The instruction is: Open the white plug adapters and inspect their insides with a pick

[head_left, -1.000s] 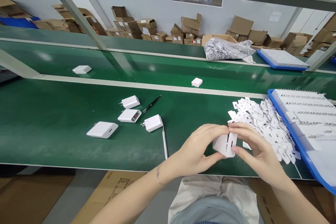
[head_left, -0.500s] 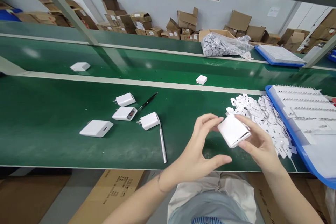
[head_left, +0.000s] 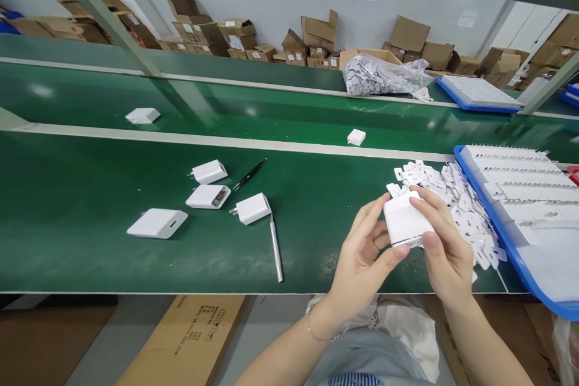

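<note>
Both my hands hold one white charger block [head_left: 404,219] just above the green bench's near edge. My right hand [head_left: 446,247] wraps its fingers over the block's top and right side. My left hand [head_left: 367,256] pinches its left and lower edge with thumb and fingers. Right behind them lies a heap of small white plastic tabs [head_left: 456,205].
To the left lie several white chargers [head_left: 157,222], [head_left: 208,196], [head_left: 207,172], [head_left: 251,208], a black pen [head_left: 250,174] and a silver pen [head_left: 275,248]. A blue tray [head_left: 502,224] of white parts sits at right. Two chargers [head_left: 356,137], [head_left: 142,115] ride the belt beyond. A cardboard box [head_left: 190,338] stands under the bench.
The block has been turned in my hands: its pronged face faced me first, now a flat side is up. My left hand let go briefly, then gripped it again.
</note>
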### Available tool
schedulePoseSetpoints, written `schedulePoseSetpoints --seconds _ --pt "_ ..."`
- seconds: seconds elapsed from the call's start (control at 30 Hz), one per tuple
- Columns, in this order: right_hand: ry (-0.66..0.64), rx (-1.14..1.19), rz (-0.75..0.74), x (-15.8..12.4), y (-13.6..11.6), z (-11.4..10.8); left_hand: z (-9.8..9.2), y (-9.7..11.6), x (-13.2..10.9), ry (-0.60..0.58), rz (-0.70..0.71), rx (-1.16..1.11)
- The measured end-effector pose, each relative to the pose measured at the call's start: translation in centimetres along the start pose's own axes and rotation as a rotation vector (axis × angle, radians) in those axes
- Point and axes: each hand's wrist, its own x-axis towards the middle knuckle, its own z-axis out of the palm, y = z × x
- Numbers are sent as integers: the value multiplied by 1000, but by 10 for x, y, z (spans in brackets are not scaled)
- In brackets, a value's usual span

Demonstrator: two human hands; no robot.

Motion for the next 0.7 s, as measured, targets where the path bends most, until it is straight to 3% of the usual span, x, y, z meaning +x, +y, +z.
schedulePoseSetpoints --seconds 0.27,0.4,0.5,0.7 --pt "26 -123 -130 5 3 5 9 -6 0 66 -86 -100" --pt "-111 -128 -113 6 4 -6 7 -8 2 102 -61 -98" --pt "-171 -129 -96 6 4 -12 6 -9 3 107 -33 -87" --pt "-73 -127 -122 7 8 -8 8 -14 4 152 141 37"
